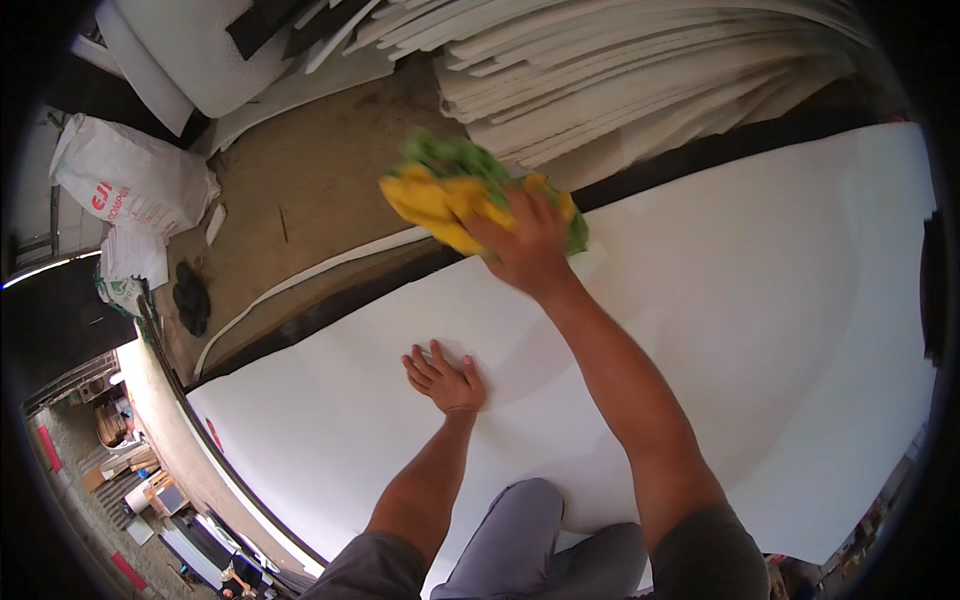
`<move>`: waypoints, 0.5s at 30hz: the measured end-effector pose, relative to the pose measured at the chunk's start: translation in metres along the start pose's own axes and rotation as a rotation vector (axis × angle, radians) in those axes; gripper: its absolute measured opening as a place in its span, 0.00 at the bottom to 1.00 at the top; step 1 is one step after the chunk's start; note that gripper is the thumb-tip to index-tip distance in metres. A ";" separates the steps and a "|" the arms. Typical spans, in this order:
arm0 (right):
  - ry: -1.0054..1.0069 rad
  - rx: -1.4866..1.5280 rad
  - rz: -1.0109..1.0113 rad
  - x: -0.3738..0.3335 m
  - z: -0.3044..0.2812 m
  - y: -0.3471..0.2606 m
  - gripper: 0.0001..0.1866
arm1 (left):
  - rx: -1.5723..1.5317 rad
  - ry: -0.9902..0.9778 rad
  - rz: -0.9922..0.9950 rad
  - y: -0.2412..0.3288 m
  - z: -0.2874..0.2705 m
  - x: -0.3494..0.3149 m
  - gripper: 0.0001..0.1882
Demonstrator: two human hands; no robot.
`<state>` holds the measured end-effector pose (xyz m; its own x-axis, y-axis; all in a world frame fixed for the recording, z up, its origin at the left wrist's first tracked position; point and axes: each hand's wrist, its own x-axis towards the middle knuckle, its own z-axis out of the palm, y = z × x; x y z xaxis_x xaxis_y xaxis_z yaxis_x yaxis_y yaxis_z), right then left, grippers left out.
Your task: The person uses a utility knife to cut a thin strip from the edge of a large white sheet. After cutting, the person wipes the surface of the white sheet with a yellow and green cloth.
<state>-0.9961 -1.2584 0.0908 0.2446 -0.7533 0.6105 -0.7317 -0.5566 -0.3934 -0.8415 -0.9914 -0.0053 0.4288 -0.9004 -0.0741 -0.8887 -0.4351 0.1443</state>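
A large white sheet [760, 290] lies spread before me, with my knees at its near side. My left hand [444, 378] rests flat on it, fingers apart, holding nothing. Farther forward and to the right, my right hand [525, 240] grips a yellow and green cloth [440, 200], blurred by motion. The cloth is over the sheet's far edge, part of it reaching past the dark border. Whether its underside touches the sheet is hidden.
Stacked white sheets [640, 75] lie beyond the far edge. At the left are a white sack [130, 175], a dark sandal-like object [190, 298] and a brown surface [330, 160]. Past the sheet's left edge, a lower area holds boxes and assorted goods [150, 490].
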 end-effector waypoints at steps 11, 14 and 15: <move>-0.463 -0.240 -0.237 -0.254 -0.139 0.026 0.09 | 0.024 -0.045 -0.037 0.001 -0.001 0.004 0.40; -0.475 -0.195 -0.206 -0.171 -0.085 0.075 0.12 | 0.008 0.055 0.036 -0.002 0.005 0.003 0.40; -0.497 -0.201 -0.234 -0.148 -0.077 0.087 0.12 | 0.018 0.027 0.011 -0.004 0.003 -0.002 0.40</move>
<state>-1.1448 -1.1689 0.0190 0.6480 -0.7193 0.2502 -0.7166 -0.6871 -0.1195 -0.8394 -0.9877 -0.0084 0.4228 -0.9051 -0.0460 -0.8962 -0.4251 0.1268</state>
